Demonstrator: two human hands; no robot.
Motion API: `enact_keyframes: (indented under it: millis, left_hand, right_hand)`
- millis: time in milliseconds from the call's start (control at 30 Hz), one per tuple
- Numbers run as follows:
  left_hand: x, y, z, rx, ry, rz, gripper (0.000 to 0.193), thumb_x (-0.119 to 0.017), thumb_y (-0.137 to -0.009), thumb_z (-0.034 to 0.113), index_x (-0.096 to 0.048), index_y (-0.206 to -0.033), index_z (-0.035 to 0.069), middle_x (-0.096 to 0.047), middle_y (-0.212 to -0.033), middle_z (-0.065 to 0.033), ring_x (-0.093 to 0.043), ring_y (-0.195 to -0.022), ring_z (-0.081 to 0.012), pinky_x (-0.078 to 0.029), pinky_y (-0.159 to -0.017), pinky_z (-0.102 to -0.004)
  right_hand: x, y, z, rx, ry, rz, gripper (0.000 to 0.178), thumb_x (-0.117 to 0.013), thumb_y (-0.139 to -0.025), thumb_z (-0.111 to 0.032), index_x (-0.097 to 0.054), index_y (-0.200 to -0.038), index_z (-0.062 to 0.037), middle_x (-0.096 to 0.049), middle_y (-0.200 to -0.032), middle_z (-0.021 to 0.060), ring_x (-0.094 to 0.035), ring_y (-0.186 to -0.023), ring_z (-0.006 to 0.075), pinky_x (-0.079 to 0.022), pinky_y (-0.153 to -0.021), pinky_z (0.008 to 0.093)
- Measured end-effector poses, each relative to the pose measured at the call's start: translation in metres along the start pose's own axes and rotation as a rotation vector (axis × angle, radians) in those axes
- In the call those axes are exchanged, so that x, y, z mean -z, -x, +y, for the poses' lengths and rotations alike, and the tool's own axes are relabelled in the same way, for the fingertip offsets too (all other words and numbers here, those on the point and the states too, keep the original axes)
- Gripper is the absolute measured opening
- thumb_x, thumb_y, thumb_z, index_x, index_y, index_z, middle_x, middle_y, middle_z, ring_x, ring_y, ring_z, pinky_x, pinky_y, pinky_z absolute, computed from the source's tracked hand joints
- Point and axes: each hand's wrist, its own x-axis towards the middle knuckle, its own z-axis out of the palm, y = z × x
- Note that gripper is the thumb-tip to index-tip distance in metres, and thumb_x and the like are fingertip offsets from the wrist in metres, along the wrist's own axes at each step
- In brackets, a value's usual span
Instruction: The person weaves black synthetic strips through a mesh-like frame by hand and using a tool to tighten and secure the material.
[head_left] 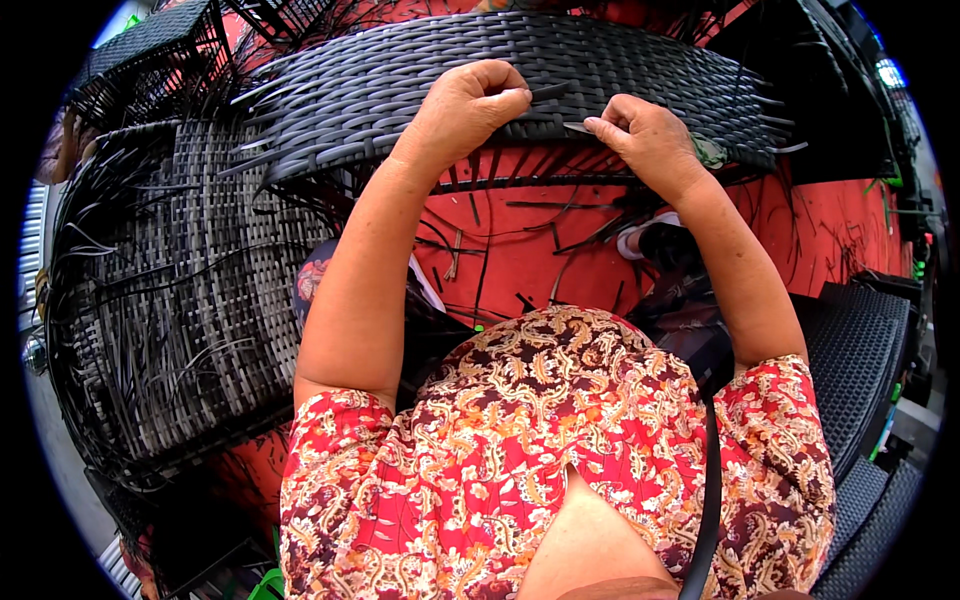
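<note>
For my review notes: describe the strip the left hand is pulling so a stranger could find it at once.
Start at the big curved black woven panel across the top. At its near edge the left hand is closed on a flat dark strip. Unlike the woven-in strips around it, its loose end sticks out sideways from the fist.

Black woven wicker panel is lying curved across top of view, front edge facing the person, loose strand ends sticking out at left & along underside. One flat black strip is poking out at the edge, w/ a thinner strand just beside it.
</note>
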Motion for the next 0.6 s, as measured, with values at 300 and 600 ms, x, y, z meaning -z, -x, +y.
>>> enact_keyframes:
  millis: [300,600]
  left_hand:
    - [0.001,0.001,0.005,-0.013,-0.364,-0.03,0.013,-0.061,-0.079,0.015,-0.065,-0.083,0.003,-0.054,-0.066,0.0018,-0.047,-0.063,-0.0053,-0.041,-0.058,-0.0226]
    - [0.003,-0.009,0.004,0.124,-0.525,-0.121,0.021,-0.061,-0.073,0.02,-0.067,-0.081,0.002,-0.058,-0.063,-0.0047,-0.053,-0.058,-0.0144,-0.045,-0.057,-0.0301]
  right_hand:
    - [-0.001,-0.002,0.006,-0.024,-0.05,-0.015,0.031,-0.066,-0.08,-0.039,-0.063,-0.078,-0.0083,-0.062,-0.07,0.0049,-0.06,-0.067,0.0202,-0.046,-0.063,0.0343]
    - [0.0,-0.002,0.006,-0.004,-0.076,-0.024,0.029,-0.067,-0.081,-0.037,-0.063,-0.078,-0.0083,-0.062,-0.07,0.0048,-0.059,-0.067,0.0191,-0.046,-0.063,0.0332]
